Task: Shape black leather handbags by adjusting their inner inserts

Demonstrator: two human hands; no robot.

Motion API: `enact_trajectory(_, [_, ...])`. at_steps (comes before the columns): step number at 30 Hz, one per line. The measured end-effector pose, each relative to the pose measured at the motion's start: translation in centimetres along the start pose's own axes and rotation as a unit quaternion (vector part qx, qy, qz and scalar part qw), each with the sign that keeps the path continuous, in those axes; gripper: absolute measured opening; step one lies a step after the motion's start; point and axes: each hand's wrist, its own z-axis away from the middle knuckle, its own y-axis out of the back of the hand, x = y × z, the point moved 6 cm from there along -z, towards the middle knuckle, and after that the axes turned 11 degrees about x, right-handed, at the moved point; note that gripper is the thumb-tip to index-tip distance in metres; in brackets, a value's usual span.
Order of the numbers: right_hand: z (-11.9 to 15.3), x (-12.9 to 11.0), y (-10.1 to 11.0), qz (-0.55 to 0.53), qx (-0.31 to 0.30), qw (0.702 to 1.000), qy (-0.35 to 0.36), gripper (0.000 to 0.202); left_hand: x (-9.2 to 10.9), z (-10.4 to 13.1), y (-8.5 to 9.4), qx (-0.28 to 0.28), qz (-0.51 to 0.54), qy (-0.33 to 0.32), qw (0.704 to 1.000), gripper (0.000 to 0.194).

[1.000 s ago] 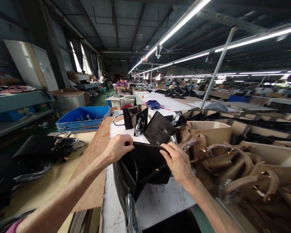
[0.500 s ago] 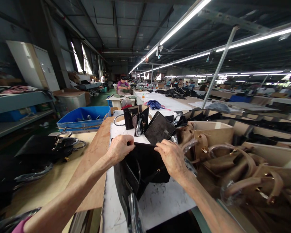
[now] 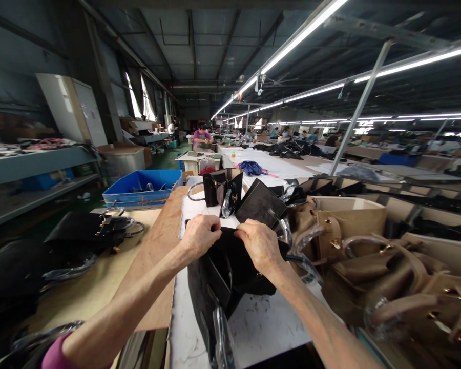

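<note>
A black handbag stands open-topped on the white table surface in front of me. My left hand pinches its far top edge between thumb and fingers. Close by on the same edge, my right hand pinches too, thumb and fingertips pressed together. Only a small gap of rim shows between the two hands. A plastic-wrapped handle hangs on the bag's near side. Beyond my hands are a small black bag with gold hardware and a tilted black bag.
Tan handbags crowd the right side, with more black bags behind. Black bags lie on the wooden board at left, near a blue bin. A person in purple sits farther back. A metal post rises right of centre.
My right hand has slid left along the bag's edge, closer to my left hand. Both hands still pinch the edge. The whole view has shifted slightly.
</note>
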Motion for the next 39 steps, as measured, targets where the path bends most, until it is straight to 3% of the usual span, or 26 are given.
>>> enact_trajectory(9, [-1.3, -0.6, -1.3, -0.053, -0.04, 0.997, -0.035, 0.011, -0.3, -0.2, 0.0, 0.024, 0.019, 0.003, 1.0, 0.003])
enact_trajectory(13, [-1.4, -1.6, -1.7, -0.034, -0.039, 0.999, -0.007, 0.016, -0.3, -0.4, -0.4, -0.009, 0.048, -0.021, 0.999, 0.021])
enact_trajectory(16, [-0.9, -1.5, -1.0, 0.006, -0.025, 0.999, 0.04, 0.02, -0.2, -0.5, -0.8, -0.037, 0.062, -0.044, 0.996, 0.02])
enact_trajectory(19, [0.3, 0.2, 0.6, 0.047, 0.0, 0.997, 0.065, 0.021, -0.3, -0.6, -0.8, -0.042, 0.062, -0.046, 0.996, 0.018])
enact_trajectory(22, [2.0, 3.1, 2.3, 0.066, 0.016, 0.997, 0.03, 0.023, -0.4, -0.5, -0.8, -0.044, 0.058, -0.042, 0.996, 0.017])
enact_trajectory(26, [4.0, 6.0, 3.5, 0.007, 0.036, 0.999, -0.004, 0.017, -0.3, -0.5, -0.7, -0.041, 0.056, -0.041, 0.997, 0.018])
enact_trajectory(33, [4.0, 7.5, 2.8, -0.128, 0.043, 0.99, -0.047, 0.017, -0.1, -0.5, -0.6, -0.047, 0.058, -0.035, 0.997, 0.017])
enact_trajectory(39, [3.7, 7.6, 2.7, -0.122, 0.031, 0.991, -0.051, 0.021, 0.0, -0.6, -0.6, -0.051, 0.05, -0.022, 0.997, 0.017])
